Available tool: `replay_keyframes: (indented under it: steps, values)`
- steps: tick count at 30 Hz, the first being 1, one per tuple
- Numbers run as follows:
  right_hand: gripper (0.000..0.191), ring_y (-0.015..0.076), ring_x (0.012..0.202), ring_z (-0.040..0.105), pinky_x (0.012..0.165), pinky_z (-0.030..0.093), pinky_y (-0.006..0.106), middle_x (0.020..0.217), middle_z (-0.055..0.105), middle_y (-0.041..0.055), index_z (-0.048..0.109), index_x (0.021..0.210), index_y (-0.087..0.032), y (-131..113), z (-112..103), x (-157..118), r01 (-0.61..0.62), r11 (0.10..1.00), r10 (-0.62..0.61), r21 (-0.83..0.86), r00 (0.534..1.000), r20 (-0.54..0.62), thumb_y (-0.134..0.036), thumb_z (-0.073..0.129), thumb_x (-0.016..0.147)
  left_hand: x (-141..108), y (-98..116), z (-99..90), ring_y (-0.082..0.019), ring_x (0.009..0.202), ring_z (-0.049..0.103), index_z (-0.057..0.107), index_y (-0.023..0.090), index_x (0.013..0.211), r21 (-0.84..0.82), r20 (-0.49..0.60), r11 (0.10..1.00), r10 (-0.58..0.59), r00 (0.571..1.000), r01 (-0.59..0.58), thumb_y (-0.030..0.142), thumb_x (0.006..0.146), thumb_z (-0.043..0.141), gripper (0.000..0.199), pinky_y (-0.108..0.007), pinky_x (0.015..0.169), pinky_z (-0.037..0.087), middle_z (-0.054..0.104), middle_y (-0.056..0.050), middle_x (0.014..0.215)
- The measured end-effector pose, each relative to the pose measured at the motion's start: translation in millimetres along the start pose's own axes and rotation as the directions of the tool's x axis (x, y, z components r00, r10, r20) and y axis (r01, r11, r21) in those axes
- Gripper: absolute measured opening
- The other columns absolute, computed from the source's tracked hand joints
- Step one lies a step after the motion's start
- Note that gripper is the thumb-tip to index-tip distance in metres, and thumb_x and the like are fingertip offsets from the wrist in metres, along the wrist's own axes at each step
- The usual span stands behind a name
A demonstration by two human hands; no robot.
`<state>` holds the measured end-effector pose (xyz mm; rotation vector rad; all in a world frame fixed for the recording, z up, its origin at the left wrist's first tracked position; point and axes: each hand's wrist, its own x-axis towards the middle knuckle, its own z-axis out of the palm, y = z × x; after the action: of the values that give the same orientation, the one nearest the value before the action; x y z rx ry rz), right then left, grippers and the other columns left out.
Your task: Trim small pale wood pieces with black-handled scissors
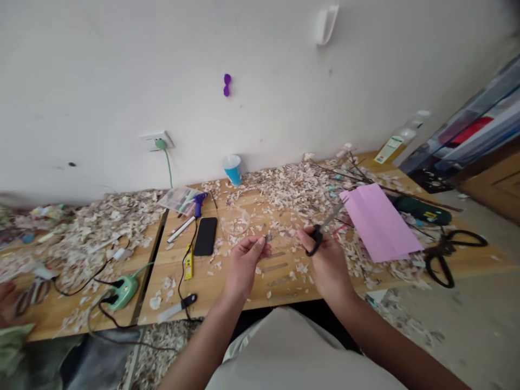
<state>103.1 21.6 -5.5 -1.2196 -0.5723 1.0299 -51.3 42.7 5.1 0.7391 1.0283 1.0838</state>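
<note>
Over the front of the wooden table (244, 290), my left hand (246, 262) pinches a small greyish strip (268, 237) between thumb and fingertips. Its exact material is too small to make out. My right hand (331, 265) is closed around the black handles of a pair of scissors (314, 241), whose blades point up and to the right, away from the strip. Several thin greyish strips (276, 266) lie on the wood between and below my hands. Just beyond my left hand sits a clear round dish (235, 221), hard to see against the wood.
Pale scraps (284, 187) cover much of the table. At left are a phone (205, 236), blue glue gun (199, 203), yellow box cutter (189, 262) and green power strip (124, 292). Pink paper (379, 222) and large black scissors (447, 249) lie right. Another person's hand (6, 300) shows far left.
</note>
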Motion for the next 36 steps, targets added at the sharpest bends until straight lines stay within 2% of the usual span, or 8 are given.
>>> replay_keyframes:
  steps: [4, 7, 15, 19, 22, 27, 30, 36]
  values:
    - [0.028, 0.0264, 0.106, 0.063, 0.093, 0.049, 0.043, 0.108, 0.07, 0.0044, 0.067, 0.096, -0.028, -14, -9, -23, 0.057, 0.985, -0.035, -0.163, 0.99, 0.135, -0.041, 0.075, 0.073, -15, 10, -3.5, -0.01, 0.059, 0.057, 0.067, 0.013, 0.076, 0.111, 0.025, 0.993, 0.035, 0.999, -0.037, 0.039, 0.074, 0.074, 0.026, -0.024, 0.067, 0.047, 0.063, -0.001, 0.063]
    - [0.03, 0.0259, 0.106, 0.063, 0.091, 0.05, 0.042, 0.113, 0.069, 0.0044, 0.068, 0.102, -0.03, -16, -10, -35, 0.108, 0.965, -0.056, -0.239, 0.975, 0.216, -0.04, 0.074, 0.074, -23, 18, -1.8, -0.011, 0.058, 0.055, 0.067, 0.014, 0.069, 0.233, 0.057, 0.971, 0.042, 0.998, -0.054, 0.038, 0.073, 0.073, 0.026, -0.023, 0.064, 0.045, 0.063, -0.001, 0.059]
    - [0.021, 0.0231, 0.083, 0.064, 0.073, 0.051, 0.035, 0.089, 0.069, 0.0035, 0.069, 0.089, -0.026, -7, -23, -38, 0.126, 0.933, -0.043, -0.338, 0.969, 0.244, -0.038, 0.075, 0.072, -29, 22, 3.0, -0.013, 0.065, 0.056, 0.073, 0.017, 0.077, 0.477, 0.155, 0.868, 0.07, 0.985, -0.137, 0.034, 0.071, 0.075, 0.019, -0.022, 0.059, 0.041, 0.068, -0.003, 0.07]
    - [0.021, 0.0217, 0.081, 0.062, 0.072, 0.05, 0.034, 0.089, 0.067, 0.0026, 0.067, 0.093, -0.028, -10, -26, -38, 0.139, 0.932, -0.054, -0.334, 0.966, 0.251, -0.032, 0.073, 0.074, -28, 14, 8.7, -0.01, 0.064, 0.056, 0.069, 0.015, 0.08, 0.321, 0.152, 0.947, -0.03, 0.988, -0.02, 0.031, 0.067, 0.08, 0.023, -0.02, 0.06, 0.041, 0.065, -0.001, 0.069]
    - [0.019, 0.0214, 0.083, 0.059, 0.072, 0.048, 0.034, 0.092, 0.066, 0.0022, 0.066, 0.093, -0.029, -11, -27, -39, 0.192, 0.909, -0.102, -0.37, 0.963, 0.25, -0.026, 0.07, 0.075, -28, 8, 13.4, -0.011, 0.075, 0.061, 0.068, 0.016, 0.089, 0.106, 0.155, 0.99, -0.106, 0.982, 0.09, 0.028, 0.067, 0.081, 0.029, -0.024, 0.076, 0.047, 0.067, -0.001, 0.08]
    - [0.023, 0.0214, 0.089, 0.059, 0.077, 0.046, 0.034, 0.095, 0.065, 0.0012, 0.065, 0.093, -0.03, -12, -29, -36, 0.352, 0.829, -0.217, -0.435, 0.919, 0.33, -0.015, 0.062, 0.076, -27, -1, 20.1, -0.014, 0.081, 0.065, 0.069, 0.014, 0.09, -0.156, 0.264, 0.942, -0.252, 0.931, 0.299, 0.03, 0.073, 0.077, 0.024, -0.032, 0.089, 0.048, 0.069, -0.005, 0.088]
    - [0.022, 0.0212, 0.089, 0.059, 0.077, 0.046, 0.033, 0.095, 0.064, 0.0011, 0.065, 0.092, -0.03, -13, -31, -35, 0.376, 0.806, -0.217, -0.458, 0.906, 0.363, -0.014, 0.061, 0.076, -26, -5, 22.7, -0.011, 0.076, 0.064, 0.07, 0.014, 0.085, -0.185, 0.221, 0.946, -0.226, 0.949, 0.268, 0.027, 0.073, 0.077, 0.019, -0.028, 0.084, 0.049, 0.068, -0.003, 0.081]
    - [0.011, 0.0188, 0.08, 0.057, 0.073, 0.045, 0.032, 0.089, 0.063, 0.0014, 0.064, 0.088, -0.027, -11, -32, -37, 0.276, 0.872, -0.146, -0.404, 0.935, 0.323, -0.023, 0.066, 0.078, -22, -12, 23.7, -0.008, 0.071, 0.061, 0.072, 0.015, 0.078, -0.234, 0.116, 0.962, -0.116, 0.986, 0.141, 0.026, 0.069, 0.08, 0.016, -0.024, 0.079, 0.051, 0.067, 0.0, 0.079]
